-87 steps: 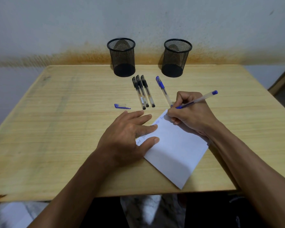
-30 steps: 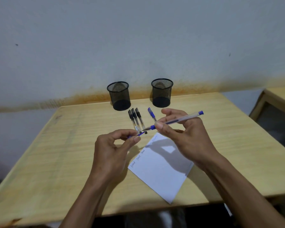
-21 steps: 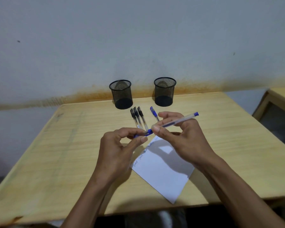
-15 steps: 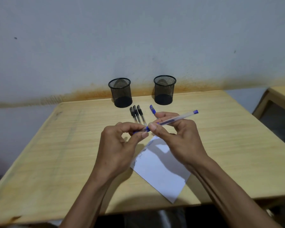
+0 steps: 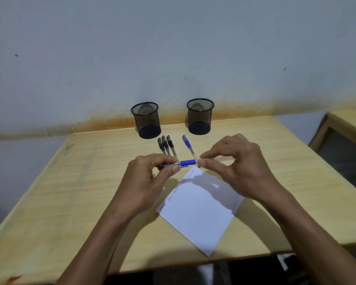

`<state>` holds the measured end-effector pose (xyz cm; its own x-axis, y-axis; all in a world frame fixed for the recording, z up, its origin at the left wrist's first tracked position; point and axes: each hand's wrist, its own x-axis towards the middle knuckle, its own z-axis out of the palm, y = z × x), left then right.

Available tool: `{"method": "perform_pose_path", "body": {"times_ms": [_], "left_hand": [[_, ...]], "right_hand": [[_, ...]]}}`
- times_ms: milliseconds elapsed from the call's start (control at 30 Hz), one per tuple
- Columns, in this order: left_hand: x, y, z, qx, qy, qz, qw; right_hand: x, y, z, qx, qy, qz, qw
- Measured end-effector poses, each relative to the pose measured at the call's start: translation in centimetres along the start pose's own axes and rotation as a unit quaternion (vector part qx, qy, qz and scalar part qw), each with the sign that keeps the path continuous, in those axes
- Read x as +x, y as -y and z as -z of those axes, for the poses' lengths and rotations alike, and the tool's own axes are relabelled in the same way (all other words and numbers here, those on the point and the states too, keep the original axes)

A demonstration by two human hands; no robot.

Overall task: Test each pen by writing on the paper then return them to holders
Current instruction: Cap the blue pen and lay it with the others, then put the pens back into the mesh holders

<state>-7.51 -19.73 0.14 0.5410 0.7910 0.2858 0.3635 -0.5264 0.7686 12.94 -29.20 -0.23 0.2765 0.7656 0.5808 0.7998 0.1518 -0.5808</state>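
1. Pinching a blue pen (image 5: 186, 162) at both ends, the left hand (image 5: 147, 182) and the right hand (image 5: 237, 167) hold it level above the worktop (image 5: 70, 192).
2. Left fingers (image 5: 174, 168) are curled round the cap end; right fingers (image 5: 209, 161) pinch the clear barrel.
3. Directly below the fingers lies the paper (image 5: 201, 206), turned at an angle, with faint blue writing along its upper left edge.
4. Just beyond the left fingers lie 3 black pens (image 5: 166, 144) side by side, touching.
5. Beyond the right fingers lies 1 more capped blue pen (image 5: 188, 146), apart from the black ones.
6. Farther beyond the fingers, by the wall, stand 2 black mesh holders: the left holder (image 5: 146, 120) and the right holder (image 5: 200, 116), well apart from each other and upright.
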Motion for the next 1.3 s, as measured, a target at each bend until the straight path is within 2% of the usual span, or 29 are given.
{"method": "perform_pose_path", "body": {"times_ms": [100,167,233,333,500,633,967,1100,1200,1300], "left_hand": [[0.7,-0.6,0.1,0.026,0.013,-0.019,0.999],[1.2,-0.8,0.2,0.035,0.020,-0.025,0.999],[1.7,-0.6,0.1,0.036,0.025,-0.026,0.999],[2.4,-0.1,-0.4,0.034,-0.005,-0.014,0.999],[2.8,1.1,-0.9,0.032,-0.080,-0.009,0.996],[2.8,2.6,-1.1,0.056,-0.082,0.017,0.995],[2.9,4.4,-1.0,0.094,-0.055,0.068,0.992],[4.1,5.0,-1.0,0.133,-0.058,0.105,0.984],[6.4,4.3,-1.6,0.222,-0.051,0.148,0.962],[9.4,2.8,-2.6,0.274,-0.004,0.199,0.941]], "right_hand": [[0.0,-0.1,-0.4,-0.105,0.027,0.063,0.992],[0.0,0.0,-0.4,-0.137,0.045,0.063,0.988],[-0.2,0.1,-0.6,-0.125,0.054,0.037,0.990],[0.3,-0.2,-1.2,-0.087,0.065,-0.054,0.993],[3.7,-2.1,-3.1,-0.074,-0.012,-0.265,0.961],[6.1,-3.5,-5.7,-0.136,0.015,-0.325,0.936],[7.0,-4.7,-8.3,-0.253,0.065,-0.329,0.907],[7.3,-4.6,-7.2,-0.228,0.053,-0.298,0.926],[8.2,-4.4,-6.5,-0.200,0.122,-0.281,0.931],[9.4,-3.8,-6.4,-0.210,0.211,-0.277,0.913]]}}
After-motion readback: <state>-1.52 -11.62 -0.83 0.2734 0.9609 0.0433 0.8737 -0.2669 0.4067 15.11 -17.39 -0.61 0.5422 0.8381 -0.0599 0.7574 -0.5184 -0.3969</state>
